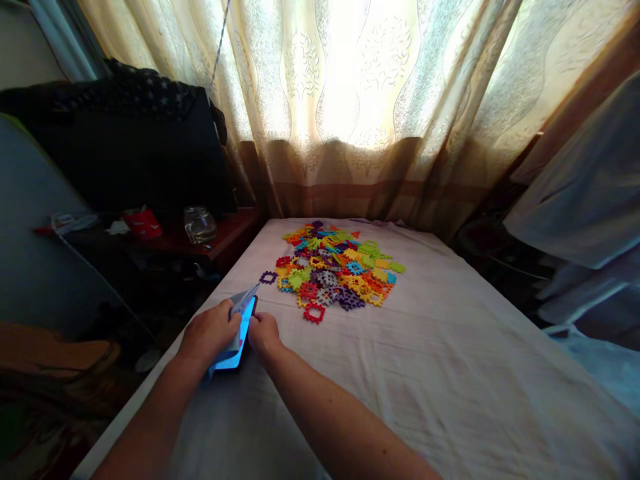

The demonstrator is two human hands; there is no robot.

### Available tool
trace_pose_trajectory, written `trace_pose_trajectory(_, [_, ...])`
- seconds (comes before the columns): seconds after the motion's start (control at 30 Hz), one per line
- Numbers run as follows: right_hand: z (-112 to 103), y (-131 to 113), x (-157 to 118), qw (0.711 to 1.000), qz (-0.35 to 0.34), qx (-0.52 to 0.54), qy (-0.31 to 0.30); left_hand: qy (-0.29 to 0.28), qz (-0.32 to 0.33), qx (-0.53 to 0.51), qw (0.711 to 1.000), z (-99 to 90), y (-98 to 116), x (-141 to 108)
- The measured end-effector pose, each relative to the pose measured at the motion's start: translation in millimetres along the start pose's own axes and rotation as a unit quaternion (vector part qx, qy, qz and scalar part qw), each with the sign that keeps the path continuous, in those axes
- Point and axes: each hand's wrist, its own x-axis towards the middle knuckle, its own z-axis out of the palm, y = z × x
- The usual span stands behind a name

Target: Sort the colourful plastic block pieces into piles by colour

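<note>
A phone (231, 362) with a bright blue-white screen and dark edge is at the left of the bed, between my hands. My left hand (209, 333) is closed on a thin light-blue cloth (242, 300), which lies over part of the screen. My right hand (265, 335) has its fingers curled at the phone's right edge and grips it there. Just beyond my hands is a heap of colourful plastic notched building pieces (340, 267). A purple square frame piece (268, 277) and a red one (314, 313) lie at the heap's near side.
The bed (400, 373) has a pale sheet. To the left, a dark wooden stand (235, 233) holds a television (140, 157), a glass jar (200, 225) and a red container (143, 223). Curtains (340, 100) hang behind; pale clothes (585, 180) hang at right.
</note>
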Motion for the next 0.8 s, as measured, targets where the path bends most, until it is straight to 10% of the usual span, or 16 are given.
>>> trace_pose_trajectory(0.43, [-103, 8, -32, 0.995, 0.078, 0.021, -0.053, 0.049, 0.113, 0.002, 0.992, 44.4, 30, -43])
trace_pose_trajectory(0.8, [-211, 37, -86, 0.994, 0.058, 0.094, -0.004, 0.072, 0.166, 0.029, 0.983, 82.8, 30, -20])
